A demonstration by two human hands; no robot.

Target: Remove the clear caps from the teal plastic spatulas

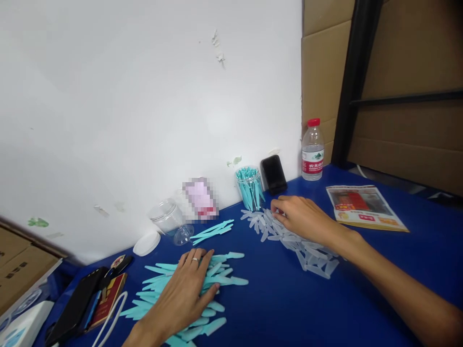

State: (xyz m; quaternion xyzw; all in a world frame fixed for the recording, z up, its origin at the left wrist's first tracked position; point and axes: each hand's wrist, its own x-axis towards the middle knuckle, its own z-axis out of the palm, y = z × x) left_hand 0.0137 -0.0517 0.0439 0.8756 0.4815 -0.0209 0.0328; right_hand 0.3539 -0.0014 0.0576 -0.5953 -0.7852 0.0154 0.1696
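My left hand (184,289) lies palm down over a loose heap of teal eyebrow razors (213,327), its thumb apart from the fingers. Beneath the palm, part of the heap is hidden. Farther right, my right hand (304,214) reaches into a pile of translucent plastic caps (314,255). Its fingers are bent down and drawn together at the pile's far edge; what they hold, if anything, I cannot make out. Several teal razors (213,231) lie in a small separate group between the hands. Behind them stands a clear jar (249,188) packed with upright teal razors.
By the wall are another clear jar (166,217), a white lid (146,243), a blurred pink card (200,197) and a black phone-like device (274,174). A water bottle (313,152) and a printed leaflet (365,207) sit right. A black case (77,303) lies left.
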